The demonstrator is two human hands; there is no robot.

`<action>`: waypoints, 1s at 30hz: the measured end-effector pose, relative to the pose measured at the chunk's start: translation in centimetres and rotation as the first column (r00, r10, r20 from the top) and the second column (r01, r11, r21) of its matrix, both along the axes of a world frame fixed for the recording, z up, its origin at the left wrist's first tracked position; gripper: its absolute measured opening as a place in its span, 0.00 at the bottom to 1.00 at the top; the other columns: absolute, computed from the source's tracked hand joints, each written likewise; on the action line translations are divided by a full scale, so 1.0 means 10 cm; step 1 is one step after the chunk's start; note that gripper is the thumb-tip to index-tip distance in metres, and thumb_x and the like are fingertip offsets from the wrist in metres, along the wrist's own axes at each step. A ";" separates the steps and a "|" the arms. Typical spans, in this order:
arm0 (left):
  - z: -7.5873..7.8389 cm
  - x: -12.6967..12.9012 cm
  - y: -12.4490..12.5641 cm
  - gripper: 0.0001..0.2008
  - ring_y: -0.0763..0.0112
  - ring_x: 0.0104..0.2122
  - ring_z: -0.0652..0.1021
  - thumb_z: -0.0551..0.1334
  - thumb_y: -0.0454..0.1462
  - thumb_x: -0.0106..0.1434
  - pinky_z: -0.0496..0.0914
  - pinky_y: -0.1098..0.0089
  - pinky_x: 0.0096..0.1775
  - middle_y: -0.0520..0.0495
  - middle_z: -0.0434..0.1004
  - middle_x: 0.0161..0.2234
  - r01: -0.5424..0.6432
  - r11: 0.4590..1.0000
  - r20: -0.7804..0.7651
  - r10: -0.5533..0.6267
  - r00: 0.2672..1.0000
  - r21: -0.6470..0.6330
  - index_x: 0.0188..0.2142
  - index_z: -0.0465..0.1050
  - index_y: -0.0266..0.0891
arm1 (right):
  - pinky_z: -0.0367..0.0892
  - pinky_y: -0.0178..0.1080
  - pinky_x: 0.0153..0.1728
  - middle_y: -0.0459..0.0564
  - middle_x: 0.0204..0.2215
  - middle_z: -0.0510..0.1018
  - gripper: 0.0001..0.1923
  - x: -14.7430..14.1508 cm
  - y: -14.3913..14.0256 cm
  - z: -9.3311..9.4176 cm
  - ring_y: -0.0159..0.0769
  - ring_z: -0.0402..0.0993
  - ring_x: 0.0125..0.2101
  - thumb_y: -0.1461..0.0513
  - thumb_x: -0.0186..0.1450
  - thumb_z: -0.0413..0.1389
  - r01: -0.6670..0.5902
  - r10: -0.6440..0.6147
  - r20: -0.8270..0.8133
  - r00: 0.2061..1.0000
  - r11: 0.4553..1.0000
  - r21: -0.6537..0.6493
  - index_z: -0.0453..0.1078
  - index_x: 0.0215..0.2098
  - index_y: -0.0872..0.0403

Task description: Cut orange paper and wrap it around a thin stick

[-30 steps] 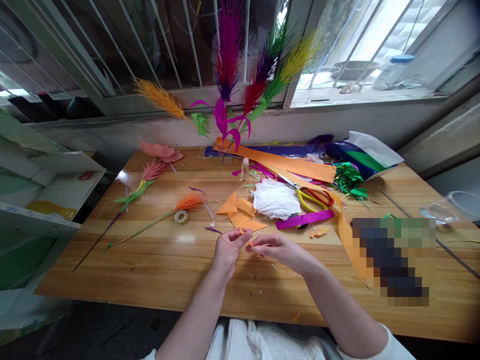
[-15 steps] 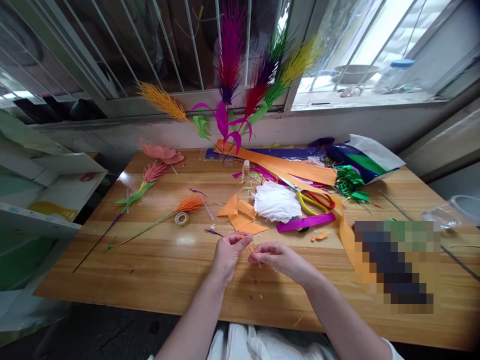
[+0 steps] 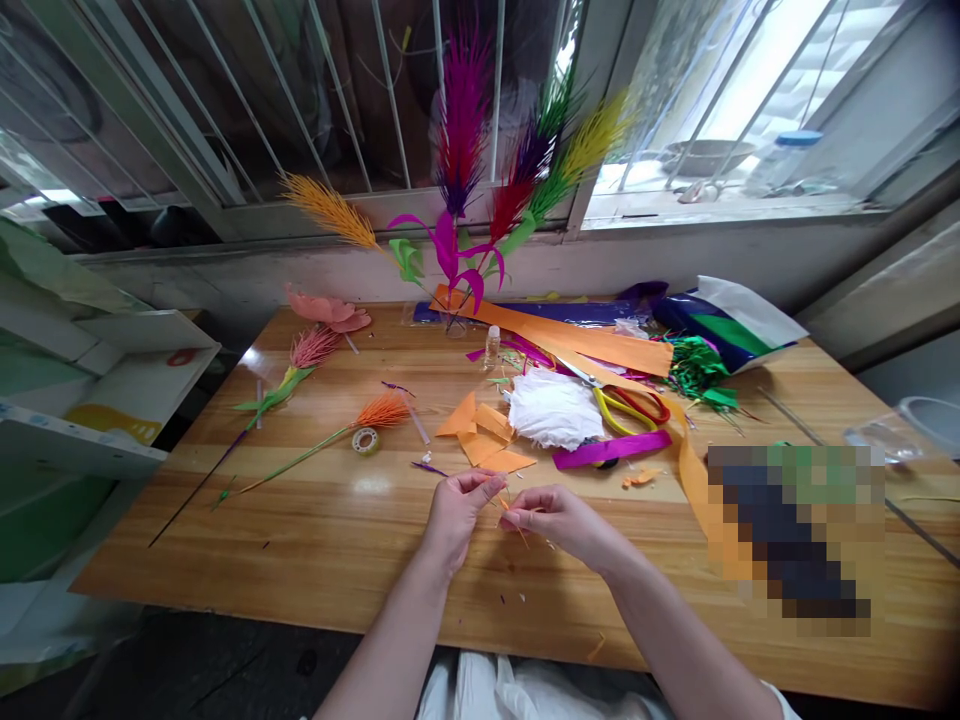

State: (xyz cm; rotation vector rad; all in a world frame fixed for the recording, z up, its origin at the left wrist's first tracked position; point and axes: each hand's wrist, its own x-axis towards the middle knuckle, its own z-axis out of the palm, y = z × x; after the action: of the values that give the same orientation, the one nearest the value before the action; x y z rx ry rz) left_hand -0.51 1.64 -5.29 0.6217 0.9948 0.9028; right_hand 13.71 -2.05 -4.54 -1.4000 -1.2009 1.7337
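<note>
My left hand [image 3: 457, 512] is closed in a pinch above the table, its fingertips on a thin orange paper strip [image 3: 504, 504]. Facing it, the thumb and forefinger of my right hand [image 3: 559, 518] pinch the same strip, and a narrow end hangs below them. A thin greenish stem or wire seems to run between the fingertips, too small to make out well. Just beyond my hands lie folded orange paper pieces [image 3: 487, 432]. A white crumpled cloth or tissue [image 3: 555, 408] sits behind to the right, beside scissors [image 3: 626, 408] with yellow and red handles.
On the left lie an orange paper flower stem [image 3: 379, 410], a tape roll [image 3: 365, 441] and a pink flower [image 3: 313, 348]. A small clear bottle [image 3: 492, 345] stands behind. Colourful paper plumes [image 3: 461, 130] rise at the back. Green tinsel [image 3: 697, 365] and a long orange strip [image 3: 686, 450] are at right.
Both hands stay almost in place, still pinching. The orange strip between them has shifted slightly, and its loose end now hangs lower below my right fingertips. The view has tilted a little.
</note>
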 end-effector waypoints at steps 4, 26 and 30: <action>0.01 -0.01 0.00 0.09 0.71 0.31 0.72 0.69 0.35 0.37 0.61 0.69 0.43 0.46 0.74 0.27 -0.015 1.000 -0.003 0.015 1.000 0.003 0.20 0.74 0.33 | 0.45 0.31 0.19 0.39 0.13 0.59 0.19 -0.05 0.00 -0.05 0.23 0.50 0.16 0.53 0.45 0.61 0.143 -0.143 0.067 0.987 0.990 0.010 0.58 0.16 0.56; -0.02 0.01 -0.01 0.12 0.73 0.26 0.72 0.69 0.39 0.38 0.63 0.69 0.39 0.48 0.75 0.22 -0.012 1.000 0.009 0.013 1.000 -0.016 0.21 0.73 0.33 | 0.57 0.33 0.27 0.48 0.23 0.73 0.19 0.00 -0.06 0.02 0.29 0.62 0.23 0.49 0.51 0.56 0.015 -0.016 -0.025 1.000 0.999 -0.046 0.70 0.24 0.58; -0.05 0.01 -0.02 0.12 0.73 0.25 0.72 0.70 0.39 0.36 0.63 0.68 0.40 0.49 0.74 0.20 -0.076 0.997 0.009 0.076 0.997 -0.035 0.19 0.72 0.33 | 0.48 0.32 0.20 0.42 0.14 0.64 0.18 -0.05 -0.04 -0.05 0.25 0.54 0.17 0.50 0.45 0.60 0.136 -0.133 0.084 0.987 0.990 -0.031 0.64 0.18 0.57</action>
State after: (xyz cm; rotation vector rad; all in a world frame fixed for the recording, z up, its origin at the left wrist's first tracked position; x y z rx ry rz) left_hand -0.38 1.47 -5.75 0.5528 1.0277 0.9530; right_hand 13.16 -2.46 -5.00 -1.5510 -1.0949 1.6265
